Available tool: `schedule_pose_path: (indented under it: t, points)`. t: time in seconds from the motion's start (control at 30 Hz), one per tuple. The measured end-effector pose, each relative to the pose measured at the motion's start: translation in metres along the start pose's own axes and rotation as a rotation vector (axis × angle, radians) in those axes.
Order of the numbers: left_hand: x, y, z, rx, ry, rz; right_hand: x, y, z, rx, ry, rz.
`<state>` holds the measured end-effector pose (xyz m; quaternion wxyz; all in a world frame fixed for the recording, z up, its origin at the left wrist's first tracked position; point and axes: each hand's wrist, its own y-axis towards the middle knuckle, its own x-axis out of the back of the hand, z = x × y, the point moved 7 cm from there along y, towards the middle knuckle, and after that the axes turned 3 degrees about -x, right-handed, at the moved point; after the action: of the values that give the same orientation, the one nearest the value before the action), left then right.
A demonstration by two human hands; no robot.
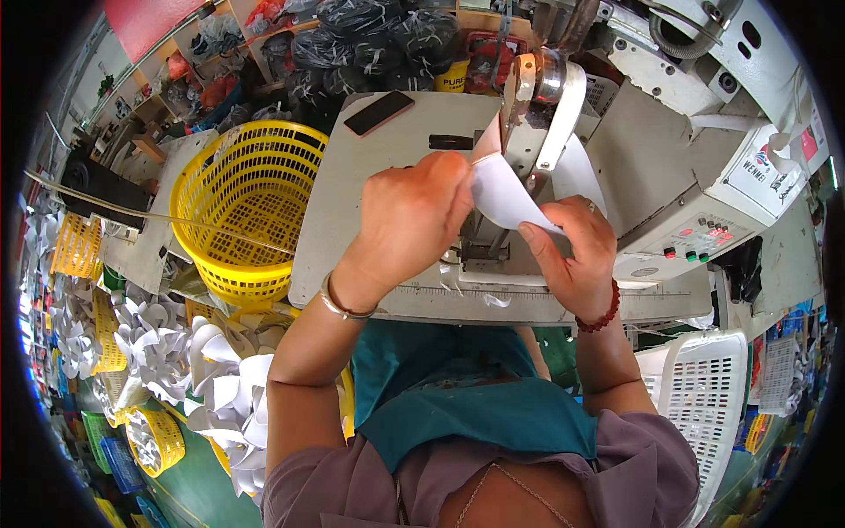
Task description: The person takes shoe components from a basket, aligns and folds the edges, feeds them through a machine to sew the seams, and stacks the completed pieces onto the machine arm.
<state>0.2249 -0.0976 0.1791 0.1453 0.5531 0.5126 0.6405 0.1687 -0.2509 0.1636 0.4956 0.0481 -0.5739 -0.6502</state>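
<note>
A curved piece of white sheet material [509,195] with a pinkish upper corner stands bent at the working head of a machine [521,106]. My left hand [414,216] is closed at its left edge, fingers curled and mostly hidden from view. My right hand [576,251] pinches the lower right edge between thumb and fingers. Just behind the piece are the machine's metal arm and a round roller. A second white flap [576,180] shows to the right of the metal arm; whether it belongs to the same piece I cannot tell.
A phone [379,113] lies on the machine table [339,233]. An empty yellow basket [251,207] stands at the left, above heaped white pieces [233,378]. The control box [704,220] is at the right, a white crate [700,387] below it. Black bags [378,40] fill the back.
</note>
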Motion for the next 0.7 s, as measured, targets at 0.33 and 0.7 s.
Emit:
schedule_pose_path:
  t: [0.33,0.7]
  points:
    - [0.018,-0.040,0.076,0.478,-0.261,0.053,0.010,0.015,-0.005,0.055,0.092,-0.007]
    - [-0.018,-0.038,0.027,0.311,-0.734,0.263,0.016,0.014,-0.013,0.022,0.077,0.005]
